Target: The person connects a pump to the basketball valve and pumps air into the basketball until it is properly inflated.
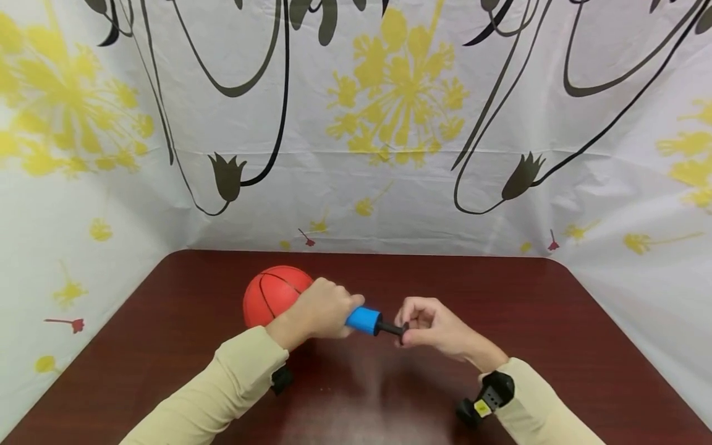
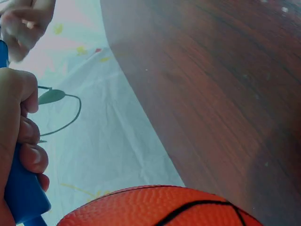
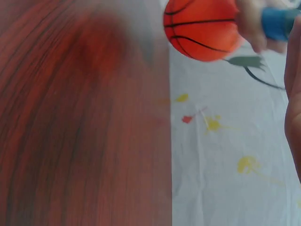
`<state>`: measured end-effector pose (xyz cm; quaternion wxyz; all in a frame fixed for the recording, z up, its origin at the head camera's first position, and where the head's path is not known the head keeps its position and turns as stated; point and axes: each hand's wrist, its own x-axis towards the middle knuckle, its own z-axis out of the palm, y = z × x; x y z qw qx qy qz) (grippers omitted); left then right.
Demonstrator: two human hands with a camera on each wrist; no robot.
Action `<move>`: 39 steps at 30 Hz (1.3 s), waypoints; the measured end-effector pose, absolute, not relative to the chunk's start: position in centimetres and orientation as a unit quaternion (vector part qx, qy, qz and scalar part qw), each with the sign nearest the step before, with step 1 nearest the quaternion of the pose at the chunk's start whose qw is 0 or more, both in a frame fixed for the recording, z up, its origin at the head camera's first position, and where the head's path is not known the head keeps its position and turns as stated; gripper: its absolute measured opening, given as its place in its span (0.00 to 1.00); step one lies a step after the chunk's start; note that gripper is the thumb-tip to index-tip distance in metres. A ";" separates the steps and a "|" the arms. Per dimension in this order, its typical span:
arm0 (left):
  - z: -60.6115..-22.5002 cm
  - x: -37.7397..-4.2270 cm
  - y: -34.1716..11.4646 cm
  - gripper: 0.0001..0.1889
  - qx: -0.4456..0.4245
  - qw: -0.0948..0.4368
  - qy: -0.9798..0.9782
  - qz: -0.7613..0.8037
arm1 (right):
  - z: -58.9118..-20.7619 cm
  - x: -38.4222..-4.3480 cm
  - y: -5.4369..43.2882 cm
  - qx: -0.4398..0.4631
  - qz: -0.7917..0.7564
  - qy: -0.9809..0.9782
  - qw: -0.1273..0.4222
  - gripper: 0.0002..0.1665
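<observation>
My left hand (image 1: 328,307) grips the blue barrel of a hand pump (image 1: 364,320), its fingers curled round it in the left wrist view. A black rod (image 1: 390,328) sticks out of the barrel's right end. At that rod's tip, my right hand (image 1: 439,327) pinches the small black end piece between thumb and fingers. An orange-red toy basketball (image 1: 272,295) with black lines is just beyond the left hand, partly covered by it. The left wrist view shows the ball (image 2: 160,207) close to the pump's lower end (image 2: 28,197). Whether the two are joined is hidden.
The dark red-brown wooden table (image 1: 167,346) spreads beneath both hands. A white cloth (image 1: 345,204) with yellow, grey and red plant prints hangs behind and at both sides. Wrist cameras (image 1: 489,395) are strapped over the pale sleeves (image 1: 233,377).
</observation>
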<state>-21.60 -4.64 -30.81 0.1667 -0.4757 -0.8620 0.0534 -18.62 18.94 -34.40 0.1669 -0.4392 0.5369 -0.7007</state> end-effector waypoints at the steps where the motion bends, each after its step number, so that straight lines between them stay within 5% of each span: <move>1: -30.7 -21.7 -4.7 0.14 -0.475 0.170 -0.862 0.051 | -34.3 -18.5 19.6 -0.448 -0.704 0.522 0.174 0.06; 7: -30.8 -21.9 -5.9 0.14 -0.453 0.162 -0.876 0.030 | -34.1 -18.3 22.7 -0.515 -0.699 0.459 0.191 0.10; 19: -31.6 -21.4 -4.7 0.12 -0.473 0.185 -0.862 -0.017 | -33.8 -19.4 17.4 -0.433 -0.681 0.564 0.176 0.09; 31: -31.7 -21.8 -6.0 0.14 -0.468 0.173 -0.866 0.023 | -34.5 -18.2 23.1 -0.510 -0.690 0.465 0.216 0.09; 39: -31.7 -21.0 -4.5 0.13 -0.467 0.146 -0.871 0.040 | -35.1 -19.1 19.2 -0.466 -0.656 0.569 0.172 0.07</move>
